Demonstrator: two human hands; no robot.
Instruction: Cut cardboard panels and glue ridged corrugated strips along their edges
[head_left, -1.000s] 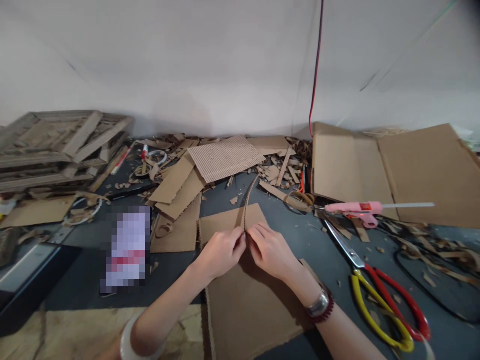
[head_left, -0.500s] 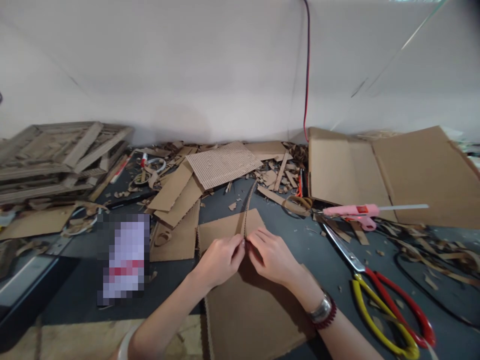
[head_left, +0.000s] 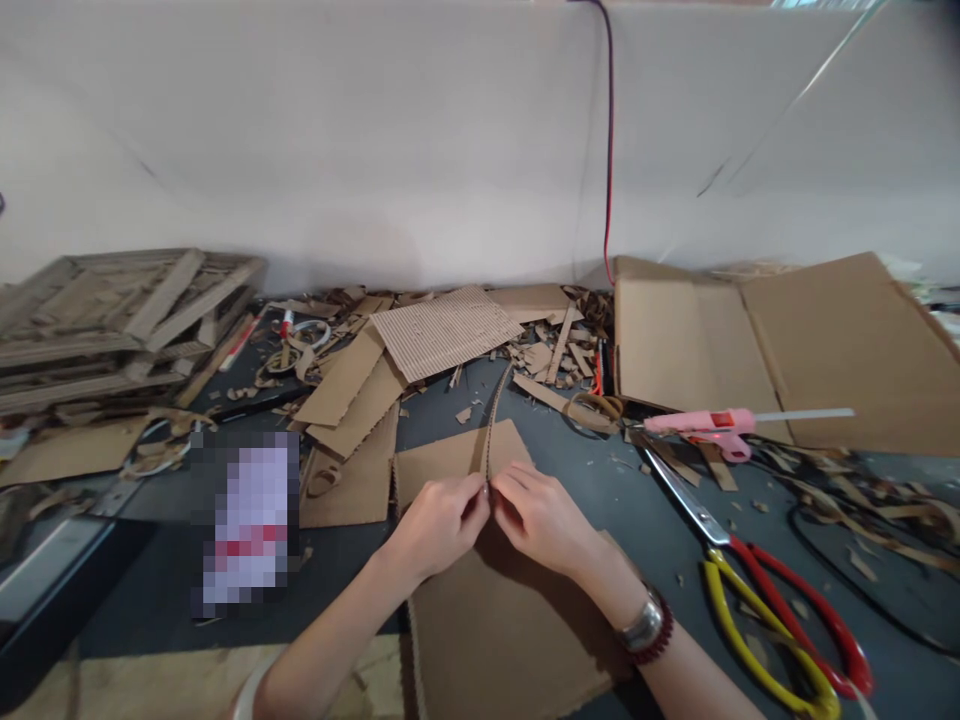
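A thin cardboard strip (head_left: 493, 425) stands on its edge and curves away from me, its fluted side showing. My left hand (head_left: 444, 520) pinches the near end between thumb and fingers. Close against it, my right hand (head_left: 536, 512) pinches the same strip from the other side. The fingertips almost meet, and the bit of strip between them is hidden. Beneath both hands lies a larger brown cardboard sheet (head_left: 510, 640), with its far part (head_left: 442, 455) reaching past the hands.
Large scissors (head_left: 750, 580) with red and yellow handles and a pink glue gun (head_left: 701, 422) lie at right. An open cardboard box (head_left: 690, 340) stands behind. Cardboard pieces (head_left: 446, 330) and scraps cover the back. Cardboard frames (head_left: 112, 320) are stacked at left.
The camera view has shifted very slightly. Both hands keep their pinch on the strip in nearly the same place.
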